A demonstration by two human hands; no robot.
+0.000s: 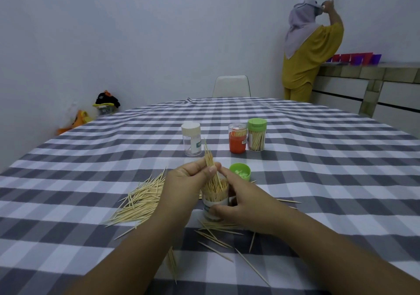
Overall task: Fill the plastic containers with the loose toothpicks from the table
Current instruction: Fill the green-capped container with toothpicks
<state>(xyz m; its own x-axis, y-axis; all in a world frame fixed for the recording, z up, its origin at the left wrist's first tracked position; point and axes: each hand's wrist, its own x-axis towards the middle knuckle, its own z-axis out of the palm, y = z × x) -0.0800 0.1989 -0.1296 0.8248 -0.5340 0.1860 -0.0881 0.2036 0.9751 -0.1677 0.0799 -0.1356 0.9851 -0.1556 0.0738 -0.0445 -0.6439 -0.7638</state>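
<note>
- Scattered toothpicks (218, 235) are lying on the checked tablecloth (318, 181) nearest the person, below and between both wrists.
- A larger toothpick pile (141, 201) is lying just left of the left hand.
- The right hand (241, 201) is curling its fingers around the open container (216, 197), holding it upright; the container is standing packed with toothpicks.
- The left hand (188, 181) is pinching a small toothpick bundle (210, 158) between thumb and fingers, directly above the container mouth.
- A green lid (240, 171) is lying upturned just beyond the right hand.
- Farther beyond the hands, three capped containers are standing: a white-capped container (191, 138), an orange container (237, 137) and a green-capped container (257, 134), the last two touching.
</note>
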